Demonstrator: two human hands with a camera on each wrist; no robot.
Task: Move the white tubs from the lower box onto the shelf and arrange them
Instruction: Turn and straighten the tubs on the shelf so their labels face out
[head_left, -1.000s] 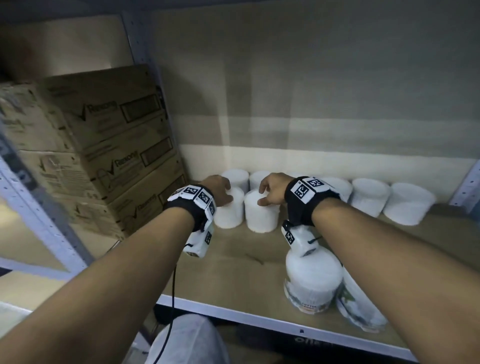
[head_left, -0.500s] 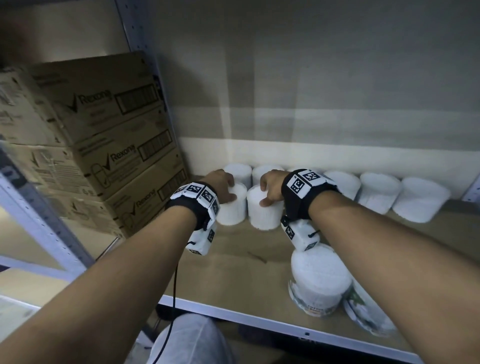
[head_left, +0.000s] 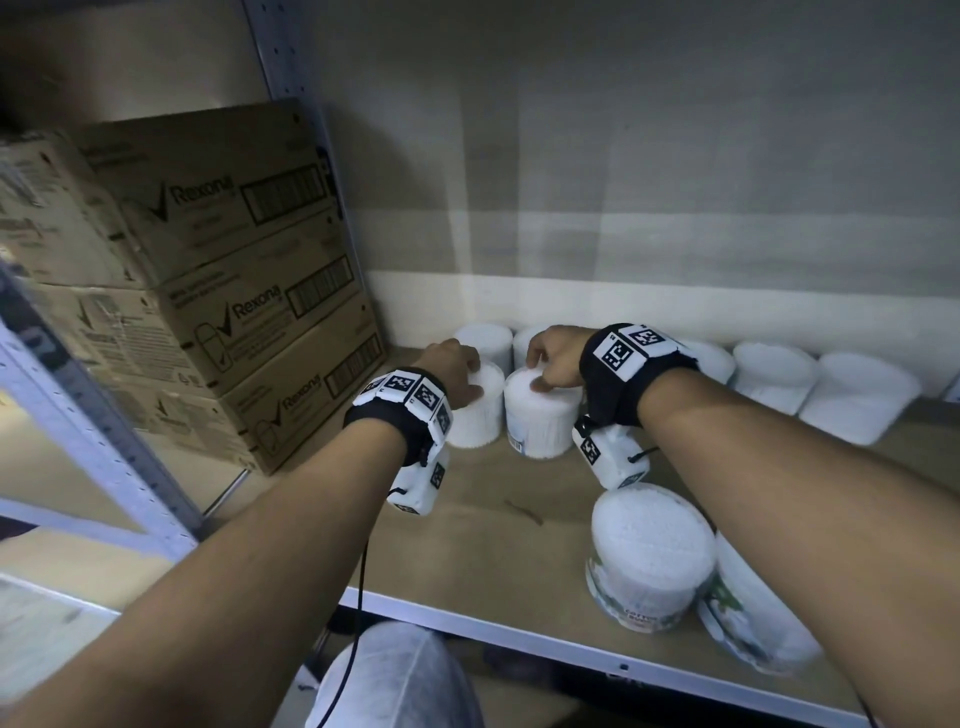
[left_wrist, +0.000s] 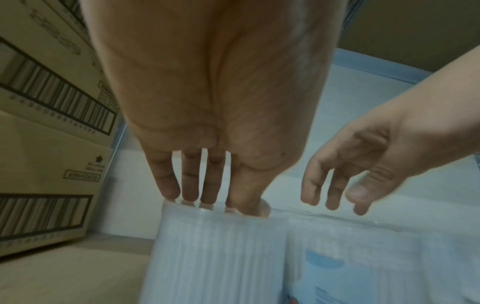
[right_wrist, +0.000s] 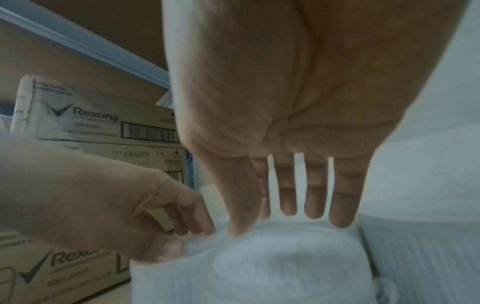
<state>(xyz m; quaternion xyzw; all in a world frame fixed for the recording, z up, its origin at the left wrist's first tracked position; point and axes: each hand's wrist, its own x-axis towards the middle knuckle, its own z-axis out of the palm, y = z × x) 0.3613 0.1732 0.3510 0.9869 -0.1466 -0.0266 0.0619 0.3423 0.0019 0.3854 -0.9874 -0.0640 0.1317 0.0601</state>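
White tubs (head_left: 774, 376) already stood in a row along the back wall of the shelf (head_left: 498, 540), from 11 to 2 o'clock. Two more stood just in front: the left hand (head_left: 451, 370) rested straight fingers on the top of the left tub (head_left: 475, 421), and the right hand (head_left: 555, 356) touched the top of the right tub (head_left: 540, 423), its grip loose and spread. Another pair (head_left: 652, 561) waited at 4 o'clock near the front edge, so arranging seemed about half done. Stacked cartons (head_left: 228, 280) stood at 9 o'clock.
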